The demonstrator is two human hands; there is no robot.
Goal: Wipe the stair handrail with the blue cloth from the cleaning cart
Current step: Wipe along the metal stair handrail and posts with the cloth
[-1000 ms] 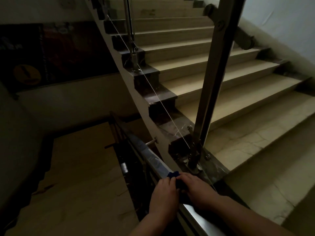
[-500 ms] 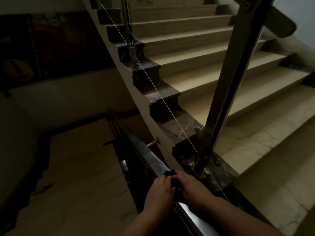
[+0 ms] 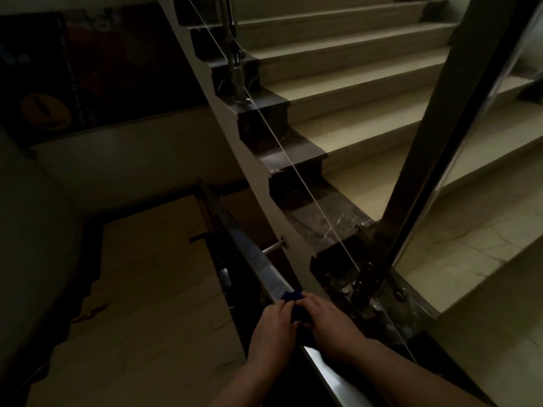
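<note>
A steel stair handrail [image 3: 258,259] slopes down and away from the bottom centre of the dim head view. A dark blue cloth [image 3: 295,304] is wrapped over the rail, mostly covered by my hands. My left hand [image 3: 271,330] grips the cloth from the rail's left side. My right hand [image 3: 329,324] presses on it from the right, fingertips meeting the left hand's. Only a small fold of cloth shows above my fingers.
A thick steel post [image 3: 426,160] rises from a bolted base [image 3: 367,283] just right of my hands. Beige steps [image 3: 367,113] climb ahead, with a thin cable [image 3: 282,154] along their edge. A lower landing floor [image 3: 141,289] lies to the left.
The view has swung left and closer, so the steel post now stands further right. Both hands stay clamped on the cloth at about the same spot on the rail.
</note>
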